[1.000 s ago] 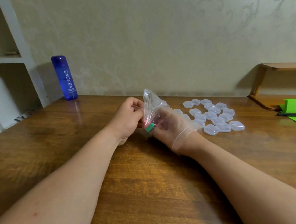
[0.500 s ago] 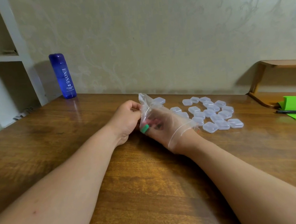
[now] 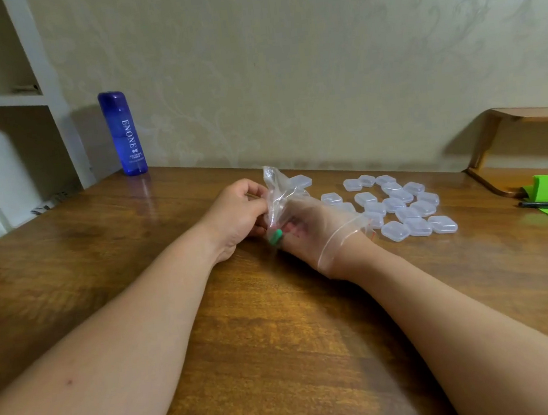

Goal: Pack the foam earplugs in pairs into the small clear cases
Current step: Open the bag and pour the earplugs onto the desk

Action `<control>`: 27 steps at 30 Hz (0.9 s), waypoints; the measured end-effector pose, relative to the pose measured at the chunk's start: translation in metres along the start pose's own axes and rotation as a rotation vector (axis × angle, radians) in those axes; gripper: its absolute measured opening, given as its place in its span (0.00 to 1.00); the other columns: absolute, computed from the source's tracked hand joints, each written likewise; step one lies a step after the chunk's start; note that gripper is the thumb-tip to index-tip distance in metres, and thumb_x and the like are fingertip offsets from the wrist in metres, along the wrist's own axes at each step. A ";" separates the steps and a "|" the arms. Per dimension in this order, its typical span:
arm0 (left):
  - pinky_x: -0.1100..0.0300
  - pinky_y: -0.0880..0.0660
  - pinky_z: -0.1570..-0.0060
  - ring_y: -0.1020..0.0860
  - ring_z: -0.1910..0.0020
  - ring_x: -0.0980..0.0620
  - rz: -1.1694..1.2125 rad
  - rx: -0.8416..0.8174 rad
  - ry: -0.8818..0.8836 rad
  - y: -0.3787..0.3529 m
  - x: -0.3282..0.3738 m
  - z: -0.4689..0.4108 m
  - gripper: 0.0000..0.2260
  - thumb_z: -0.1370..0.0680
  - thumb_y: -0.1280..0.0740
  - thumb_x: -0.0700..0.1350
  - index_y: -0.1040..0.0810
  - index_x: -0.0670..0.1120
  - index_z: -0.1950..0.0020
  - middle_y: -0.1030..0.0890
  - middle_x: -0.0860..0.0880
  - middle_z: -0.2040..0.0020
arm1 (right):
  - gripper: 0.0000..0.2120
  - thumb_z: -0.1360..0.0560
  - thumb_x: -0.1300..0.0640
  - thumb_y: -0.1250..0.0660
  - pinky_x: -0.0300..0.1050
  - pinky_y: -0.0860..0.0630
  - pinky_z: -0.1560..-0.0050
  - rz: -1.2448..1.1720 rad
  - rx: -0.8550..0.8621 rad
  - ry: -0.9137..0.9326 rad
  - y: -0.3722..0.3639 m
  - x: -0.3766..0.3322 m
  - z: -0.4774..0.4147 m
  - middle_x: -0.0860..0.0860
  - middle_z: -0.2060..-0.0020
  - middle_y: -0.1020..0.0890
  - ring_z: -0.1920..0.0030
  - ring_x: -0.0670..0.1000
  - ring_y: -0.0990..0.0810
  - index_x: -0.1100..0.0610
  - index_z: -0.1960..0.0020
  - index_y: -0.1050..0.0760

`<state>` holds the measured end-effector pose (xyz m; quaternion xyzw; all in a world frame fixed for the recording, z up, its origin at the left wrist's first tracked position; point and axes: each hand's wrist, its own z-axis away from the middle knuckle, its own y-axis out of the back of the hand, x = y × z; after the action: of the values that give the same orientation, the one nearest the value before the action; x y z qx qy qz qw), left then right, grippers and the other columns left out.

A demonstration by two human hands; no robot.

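Left hand (image 3: pixel 239 216) pinches the clear bag (image 3: pixel 277 186) at the middle of the desk (image 3: pixel 280 342). Right hand (image 3: pixel 322 226) is inside it to the wrist; its grip cannot be told. Clear cases (image 3: pixel 400 204) cluster toward the far right edge. A green earplug (image 3: pixel 275 236) sits in the bag's low corner.

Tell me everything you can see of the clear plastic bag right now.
The bag is thin, clear, crumpled plastic with a zip-strip mouth. The right hand is inside it, the mouth ringing that wrist. The left hand pinches its bunched far end, which sticks up. A green earplug shows through its lower edge.
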<state>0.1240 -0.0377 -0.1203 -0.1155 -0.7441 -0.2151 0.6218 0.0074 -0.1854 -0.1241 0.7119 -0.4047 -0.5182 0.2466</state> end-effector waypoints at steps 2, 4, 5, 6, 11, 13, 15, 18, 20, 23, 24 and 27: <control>0.56 0.21 0.66 0.19 0.60 0.46 -0.048 0.013 -0.001 0.004 0.000 0.000 0.07 0.19 0.31 0.35 0.21 0.41 0.41 0.16 0.36 0.53 | 0.11 0.24 0.41 0.26 0.42 0.19 0.55 0.029 0.017 -0.025 0.004 -0.002 0.001 0.40 0.51 0.20 0.55 0.43 0.19 0.39 0.48 0.26; 0.60 0.23 0.68 0.18 0.60 0.48 -0.099 0.027 0.002 0.009 0.000 0.001 0.07 0.19 0.32 0.36 0.21 0.42 0.41 0.15 0.36 0.51 | 0.11 0.20 0.44 0.28 0.34 0.28 0.60 0.050 0.010 -0.008 0.010 -0.003 0.004 0.39 0.50 0.21 0.56 0.40 0.22 0.36 0.45 0.30; 0.61 0.23 0.69 0.18 0.60 0.49 -0.120 0.030 0.001 0.011 0.000 0.001 0.07 0.18 0.32 0.36 0.21 0.43 0.41 0.15 0.37 0.51 | 0.11 0.19 0.45 0.29 0.33 0.30 0.60 0.053 0.004 0.010 0.013 -0.004 0.005 0.39 0.49 0.21 0.55 0.39 0.22 0.35 0.44 0.31; 0.61 0.23 0.69 0.18 0.62 0.50 -0.136 0.028 -0.004 0.012 0.000 0.002 0.07 0.19 0.33 0.36 0.21 0.42 0.41 0.15 0.38 0.52 | 0.09 0.18 0.45 0.30 0.31 0.30 0.58 0.063 -0.006 0.040 0.013 -0.005 0.005 0.38 0.47 0.22 0.53 0.40 0.22 0.35 0.43 0.29; 0.63 0.25 0.71 0.20 0.65 0.53 -0.193 0.010 -0.032 0.010 0.000 0.003 0.06 0.18 0.32 0.37 0.21 0.43 0.42 0.17 0.41 0.56 | 0.07 0.22 0.45 0.26 0.45 0.21 0.39 0.117 -0.031 0.134 0.004 -0.006 0.002 0.36 0.42 0.23 0.42 0.41 0.22 0.34 0.52 0.23; 0.63 0.25 0.71 0.20 0.66 0.54 -0.197 0.013 -0.040 0.009 0.000 0.002 0.05 0.18 0.32 0.38 0.21 0.43 0.43 0.17 0.40 0.55 | 0.05 0.22 0.44 0.26 0.49 0.20 0.39 0.130 -0.024 0.153 0.003 -0.008 0.001 0.37 0.43 0.22 0.42 0.42 0.22 0.36 0.53 0.22; 0.63 0.25 0.71 0.21 0.67 0.54 -0.193 0.013 -0.042 0.008 0.000 0.002 0.04 0.17 0.32 0.38 0.21 0.43 0.43 0.17 0.41 0.55 | 0.01 0.21 0.44 0.28 0.48 0.21 0.37 0.168 -0.036 0.139 0.003 -0.010 0.000 0.39 0.43 0.21 0.41 0.43 0.22 0.38 0.52 0.20; 0.62 0.25 0.70 0.21 0.67 0.55 -0.199 0.004 -0.043 0.008 0.001 0.003 0.04 0.17 0.32 0.38 0.21 0.43 0.43 0.18 0.42 0.57 | 0.03 0.20 0.48 0.28 0.39 0.22 0.44 0.230 -0.070 0.081 0.004 -0.017 -0.001 0.42 0.43 0.20 0.46 0.43 0.21 0.43 0.48 0.15; 0.61 0.24 0.69 0.20 0.66 0.54 -0.209 0.002 -0.043 0.007 0.002 0.003 0.05 0.18 0.33 0.38 0.20 0.44 0.43 0.17 0.43 0.58 | 0.04 0.18 0.50 0.29 0.41 0.20 0.46 0.230 -0.066 0.053 0.006 -0.018 0.001 0.45 0.44 0.19 0.48 0.44 0.20 0.46 0.45 0.16; 0.61 0.25 0.70 0.21 0.64 0.52 -0.217 0.046 -0.044 0.009 0.003 0.004 0.06 0.19 0.34 0.36 0.21 0.44 0.44 0.18 0.45 0.59 | 0.04 0.17 0.53 0.31 0.46 0.19 0.44 0.135 -0.045 0.043 0.008 -0.018 0.005 0.49 0.45 0.18 0.48 0.48 0.18 0.50 0.43 0.21; 0.61 0.25 0.70 0.21 0.64 0.52 -0.226 0.066 -0.044 0.011 0.003 0.004 0.06 0.19 0.34 0.36 0.21 0.44 0.44 0.18 0.45 0.58 | 0.05 0.17 0.53 0.30 0.42 0.20 0.46 0.098 -0.026 0.020 0.009 -0.014 0.006 0.47 0.45 0.19 0.48 0.47 0.19 0.49 0.42 0.22; 0.57 0.23 0.61 0.20 0.60 0.50 -0.281 0.095 -0.064 0.017 0.004 0.003 0.05 0.18 0.32 0.39 0.20 0.46 0.45 0.17 0.45 0.55 | 0.08 0.17 0.52 0.30 0.30 0.25 0.58 -0.035 -0.035 -0.047 0.012 -0.012 0.006 0.41 0.48 0.22 0.51 0.41 0.21 0.46 0.40 0.26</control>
<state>0.1275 -0.0216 -0.1134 0.0127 -0.7816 -0.2609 0.5664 -0.0036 -0.1819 -0.1106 0.7021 -0.3889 -0.5459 0.2404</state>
